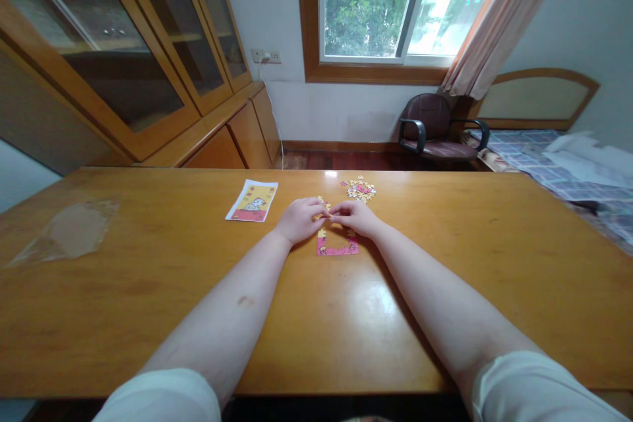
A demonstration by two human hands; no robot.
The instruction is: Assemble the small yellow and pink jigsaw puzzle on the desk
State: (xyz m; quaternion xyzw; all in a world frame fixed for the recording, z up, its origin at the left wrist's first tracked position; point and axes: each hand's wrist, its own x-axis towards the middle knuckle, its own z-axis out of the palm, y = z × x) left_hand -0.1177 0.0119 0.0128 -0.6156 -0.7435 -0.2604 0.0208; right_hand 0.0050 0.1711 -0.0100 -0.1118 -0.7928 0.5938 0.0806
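Observation:
Above the partly joined jigsaw puzzle (337,251), my left hand (301,219) and my right hand (358,218) meet, fingertips almost touching. Both are closed in a pinch on small yellow jigsaw pieces (324,213), largely covered by the fingers. The joined part has a pink bottom edge and yellowish sides, with bare wood showing inside it. Just beyond my right hand lies a heap of loose jigsaw pieces (363,190), yellow, white and pink. Left of my left hand rests a picture sheet (253,200) with a white animal on yellow and pink.
A clear plastic bag (72,229) lies flat at the left of the wooden table (316,330). Beyond the table stand a glass-doored cabinet (198,109), an office chair (430,125) and a bed (554,151). A window (366,6) is in the far wall.

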